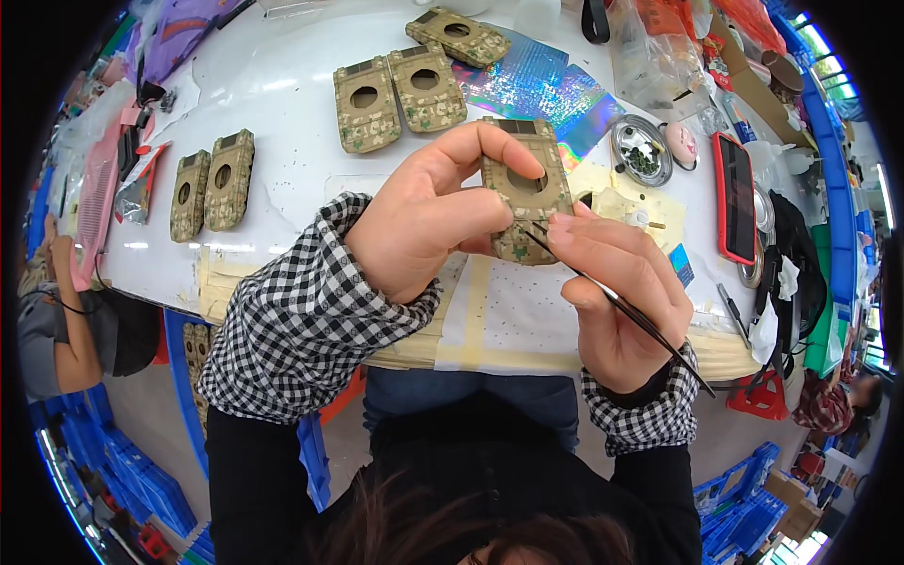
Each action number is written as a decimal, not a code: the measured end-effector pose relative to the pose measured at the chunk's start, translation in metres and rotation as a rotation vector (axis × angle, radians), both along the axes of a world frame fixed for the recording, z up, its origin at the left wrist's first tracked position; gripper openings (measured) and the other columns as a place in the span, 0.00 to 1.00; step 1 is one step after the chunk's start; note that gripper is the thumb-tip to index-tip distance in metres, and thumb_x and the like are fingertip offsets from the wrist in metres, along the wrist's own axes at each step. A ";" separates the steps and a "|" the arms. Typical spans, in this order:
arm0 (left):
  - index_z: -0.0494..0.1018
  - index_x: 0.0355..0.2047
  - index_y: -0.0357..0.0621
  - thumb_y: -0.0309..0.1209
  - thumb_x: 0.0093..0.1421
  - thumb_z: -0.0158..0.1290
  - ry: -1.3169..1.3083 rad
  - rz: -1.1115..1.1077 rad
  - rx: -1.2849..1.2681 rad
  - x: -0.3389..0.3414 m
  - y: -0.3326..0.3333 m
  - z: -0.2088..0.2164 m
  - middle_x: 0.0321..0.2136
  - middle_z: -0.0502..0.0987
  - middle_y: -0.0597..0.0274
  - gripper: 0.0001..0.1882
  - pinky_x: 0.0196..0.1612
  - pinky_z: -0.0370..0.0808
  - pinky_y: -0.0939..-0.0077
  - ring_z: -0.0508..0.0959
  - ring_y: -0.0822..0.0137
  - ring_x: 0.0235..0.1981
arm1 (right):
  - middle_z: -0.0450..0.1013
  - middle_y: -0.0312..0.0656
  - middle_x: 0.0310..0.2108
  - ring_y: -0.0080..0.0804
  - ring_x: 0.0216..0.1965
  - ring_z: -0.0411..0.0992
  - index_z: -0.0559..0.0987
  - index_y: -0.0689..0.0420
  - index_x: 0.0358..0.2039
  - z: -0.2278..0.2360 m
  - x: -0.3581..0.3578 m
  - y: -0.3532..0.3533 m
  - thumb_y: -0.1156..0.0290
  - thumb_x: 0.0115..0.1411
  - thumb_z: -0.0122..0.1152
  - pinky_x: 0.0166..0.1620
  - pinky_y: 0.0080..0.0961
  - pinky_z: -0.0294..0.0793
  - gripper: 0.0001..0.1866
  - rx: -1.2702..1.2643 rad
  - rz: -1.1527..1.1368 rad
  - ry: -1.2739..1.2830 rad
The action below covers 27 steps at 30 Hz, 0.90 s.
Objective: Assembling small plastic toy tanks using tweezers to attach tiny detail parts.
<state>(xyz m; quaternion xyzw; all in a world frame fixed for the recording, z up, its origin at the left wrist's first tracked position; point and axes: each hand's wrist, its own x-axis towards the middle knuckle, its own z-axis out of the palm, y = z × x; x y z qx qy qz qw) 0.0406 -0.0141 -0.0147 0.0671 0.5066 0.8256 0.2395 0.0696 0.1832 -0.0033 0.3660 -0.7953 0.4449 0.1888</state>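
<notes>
Above the near edge of the table, my left hand (424, 202) grips a camouflage-patterned toy tank hull (535, 200) with a round hole in its top. My right hand (626, 282) is closed around a pair of black tweezers (640, 320), whose tips meet the near end of the hull. Whether the tips pinch a small part is too fine to tell. To the right stands a round metal dish (642, 151) with small dark green pieces in it.
Matching hulls stand at the far middle (367, 104) and on the left (226, 179). Shiny holographic sheets (541, 85) lie behind my hands. A red-cased phone (734, 198) and a pen (733, 311) are on the right. Another person's arm (75, 320) shows at far left.
</notes>
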 end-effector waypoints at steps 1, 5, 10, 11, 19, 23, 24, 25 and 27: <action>0.68 0.41 0.45 0.21 0.52 0.48 0.002 0.003 0.003 0.000 0.000 0.000 0.38 0.70 0.68 0.15 0.34 0.72 0.83 0.71 0.79 0.33 | 0.76 0.45 0.35 0.40 0.40 0.76 0.79 0.61 0.40 0.000 0.000 0.000 0.73 0.51 0.67 0.49 0.37 0.76 0.14 -0.001 -0.001 0.001; 0.67 0.41 0.44 0.21 0.53 0.48 0.003 0.003 0.007 0.000 0.001 0.002 0.39 0.71 0.66 0.14 0.36 0.74 0.81 0.73 0.78 0.34 | 0.76 0.45 0.35 0.40 0.40 0.76 0.79 0.61 0.39 -0.001 0.000 0.000 0.73 0.51 0.67 0.49 0.36 0.76 0.14 -0.005 -0.004 0.003; 0.67 0.41 0.44 0.21 0.53 0.48 0.006 -0.003 0.019 0.000 0.000 0.001 0.39 0.71 0.66 0.14 0.37 0.75 0.80 0.74 0.77 0.35 | 0.76 0.44 0.35 0.40 0.40 0.76 0.79 0.62 0.39 -0.001 0.000 0.000 0.73 0.51 0.67 0.49 0.36 0.76 0.14 0.001 -0.006 0.011; 0.67 0.41 0.44 0.21 0.53 0.48 0.009 -0.004 0.019 0.000 0.000 0.001 0.39 0.71 0.66 0.14 0.37 0.75 0.80 0.74 0.77 0.35 | 0.76 0.44 0.35 0.40 0.40 0.76 0.79 0.62 0.39 -0.001 0.000 -0.001 0.73 0.51 0.67 0.49 0.36 0.76 0.14 0.003 -0.008 0.013; 0.67 0.42 0.44 0.22 0.53 0.48 0.008 -0.010 0.006 0.000 0.000 0.001 0.39 0.71 0.66 0.15 0.37 0.74 0.81 0.73 0.78 0.35 | 0.76 0.44 0.34 0.40 0.40 0.76 0.79 0.62 0.39 -0.001 0.000 -0.001 0.72 0.51 0.67 0.49 0.36 0.76 0.15 -0.005 -0.011 0.021; 0.67 0.42 0.44 0.22 0.53 0.48 0.010 -0.016 0.006 -0.001 -0.001 0.001 0.39 0.71 0.66 0.15 0.37 0.74 0.81 0.73 0.78 0.36 | 0.76 0.44 0.34 0.40 0.40 0.76 0.79 0.62 0.39 -0.002 0.000 -0.001 0.72 0.51 0.68 0.49 0.36 0.76 0.15 -0.015 -0.006 0.014; 0.67 0.42 0.44 0.22 0.53 0.48 0.016 -0.015 -0.001 -0.001 -0.001 0.000 0.39 0.71 0.66 0.15 0.37 0.75 0.80 0.73 0.77 0.36 | 0.76 0.44 0.34 0.40 0.40 0.76 0.79 0.62 0.39 -0.001 0.000 -0.001 0.72 0.51 0.68 0.49 0.36 0.76 0.15 -0.013 -0.006 0.014; 0.67 0.42 0.44 0.22 0.53 0.48 0.008 -0.010 0.008 0.000 0.000 0.000 0.39 0.71 0.66 0.15 0.37 0.74 0.81 0.73 0.77 0.36 | 0.76 0.44 0.34 0.40 0.40 0.76 0.79 0.62 0.39 -0.001 0.000 -0.001 0.72 0.51 0.68 0.49 0.36 0.76 0.15 -0.012 -0.007 0.014; 0.67 0.42 0.44 0.22 0.53 0.48 -0.009 0.000 0.028 0.000 0.002 0.001 0.39 0.71 0.66 0.15 0.37 0.74 0.81 0.73 0.77 0.36 | 0.76 0.45 0.34 0.40 0.40 0.76 0.79 0.62 0.39 -0.001 0.000 -0.001 0.72 0.51 0.67 0.49 0.36 0.76 0.15 -0.004 -0.011 0.018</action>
